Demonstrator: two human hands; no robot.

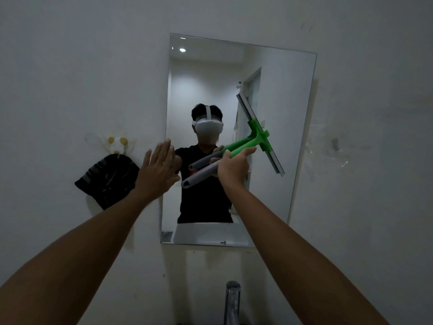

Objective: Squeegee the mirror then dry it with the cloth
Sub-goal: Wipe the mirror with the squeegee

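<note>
A frameless rectangular mirror (276, 73) hangs on the white wall ahead. My right hand (234, 167) grips the handle of a green squeegee (255, 139) with a grey grip end; its long blade lies tilted against the right half of the glass. My left hand (159, 170) is flat with fingers spread, against the mirror's left edge at mid height. A dark cloth (107, 179) hangs from a wall hook left of the mirror, untouched.
A yellow and white hook (118, 144) holds the cloth on the wall. A chrome faucet (232, 301) rises at the bottom centre, below the mirror. The mirror reflects a person in a black shirt with a white headset.
</note>
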